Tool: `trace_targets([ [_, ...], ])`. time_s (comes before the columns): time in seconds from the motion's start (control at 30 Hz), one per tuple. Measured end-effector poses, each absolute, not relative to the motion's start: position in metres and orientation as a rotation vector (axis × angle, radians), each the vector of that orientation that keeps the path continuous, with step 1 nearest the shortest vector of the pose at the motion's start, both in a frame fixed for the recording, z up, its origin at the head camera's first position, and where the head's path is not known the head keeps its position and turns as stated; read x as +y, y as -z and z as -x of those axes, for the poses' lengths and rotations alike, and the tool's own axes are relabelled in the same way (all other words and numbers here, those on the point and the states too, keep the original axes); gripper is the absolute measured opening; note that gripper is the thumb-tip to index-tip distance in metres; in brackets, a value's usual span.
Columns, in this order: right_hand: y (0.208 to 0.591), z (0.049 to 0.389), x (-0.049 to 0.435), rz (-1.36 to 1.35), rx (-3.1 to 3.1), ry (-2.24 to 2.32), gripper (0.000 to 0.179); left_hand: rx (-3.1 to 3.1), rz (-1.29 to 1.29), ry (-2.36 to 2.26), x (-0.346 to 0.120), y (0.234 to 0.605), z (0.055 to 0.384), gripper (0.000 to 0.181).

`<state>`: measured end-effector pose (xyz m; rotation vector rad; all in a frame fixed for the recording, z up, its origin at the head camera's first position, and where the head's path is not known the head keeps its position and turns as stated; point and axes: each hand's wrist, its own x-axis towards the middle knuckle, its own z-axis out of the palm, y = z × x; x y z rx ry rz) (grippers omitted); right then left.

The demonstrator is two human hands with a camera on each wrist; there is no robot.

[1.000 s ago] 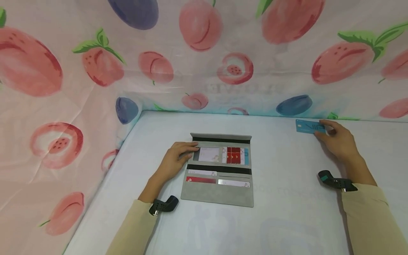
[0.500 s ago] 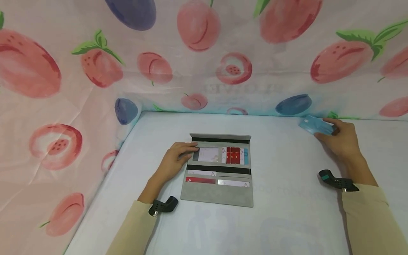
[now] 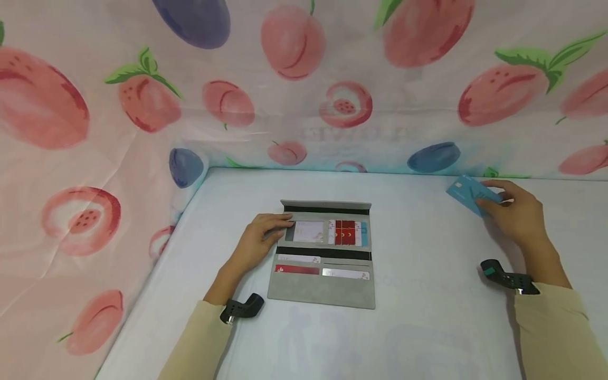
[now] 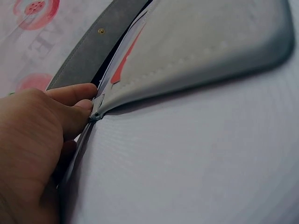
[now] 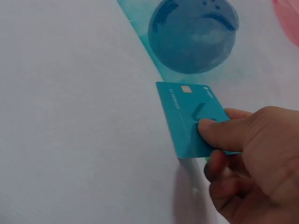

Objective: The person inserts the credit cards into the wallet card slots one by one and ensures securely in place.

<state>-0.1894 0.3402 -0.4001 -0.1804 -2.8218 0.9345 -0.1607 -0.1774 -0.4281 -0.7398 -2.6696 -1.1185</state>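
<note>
A grey long wallet (image 3: 323, 293) lies unfolded on the table, left of centre in the head view. Several cards sit in its slots, among them a red card (image 3: 296, 269) and a white card (image 3: 345, 274). My left hand (image 3: 254, 240) pinches the wallet's left edge near the fold, the index finger lying on top and the thumb at the edge in the left wrist view. At the far right, my right hand (image 3: 518, 216) holds a blue bank card (image 5: 184, 121) between thumb and fingers. The card is tilted above the table, its chip side showing.
A white cloth (image 3: 418, 316) covers the table. Fruit-printed sheets (image 3: 294, 121) rise behind it and along the left side. A dark band with a camera mount (image 3: 508, 277) sits on the right wrist, another band (image 3: 242, 307) on the left.
My right hand has lifted the blue bank card off the table and turned it, its right end dropping toward me. The left hand stays at the wallet's edge.
</note>
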Motion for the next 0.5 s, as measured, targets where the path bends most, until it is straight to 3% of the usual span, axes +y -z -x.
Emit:
trace_targets([
  [0.5,0.387,0.188,0.332,0.001,-2.863,-1.194,0.05,-2.709,0.719,1.136,-0.177,0.425,0.16,0.027],
])
